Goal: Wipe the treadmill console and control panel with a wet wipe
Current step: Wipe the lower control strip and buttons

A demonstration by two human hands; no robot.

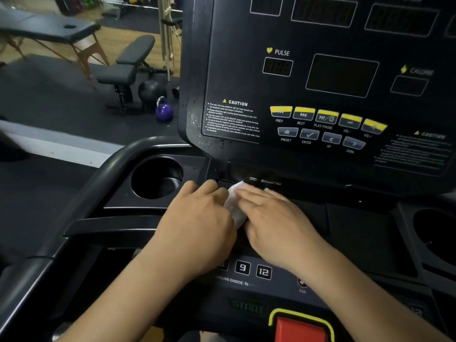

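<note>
Fingers [254, 196] of right hand [281, 220] straight and close together, flat on top of the wet wipe [235, 206], pressing it onto the console shelf [357, 225], tips aimed at the shelf's far-left corner. Left hand [197, 218] just beside, touching the wipe's left side. Its fingers [209, 188] are bent at the knuckles with tips hidden, so cannot tell if they pinch the wipe or only rest against it. Wipe is white and crumpled, bunched into a narrow strip, visible only in the gap between the two hands. Long axis runs near-to-far across the shelf, with the far end pointing at the bottom edge of the upright control panel [237, 70], just short of a small slot [253, 178]. Wipe sits left of shelf centre, toward the far edge, right of the left cup holder [158, 177]. Right cup holder [434, 233] at the shelf's right edge, well apart. Panel has a yellow button row [327, 116] with grey keys [309, 134] under it and caution text [234, 119] at the lower-left corner; displays dark. Number keys 9 and 12 [251, 269] between the wrists, red stop button [299, 327] at the near edge. Handrail [86, 193] curves off the left side. Beyond: weight bench [128, 67], purple kettlebell [163, 110], massage table [49, 28].
</note>
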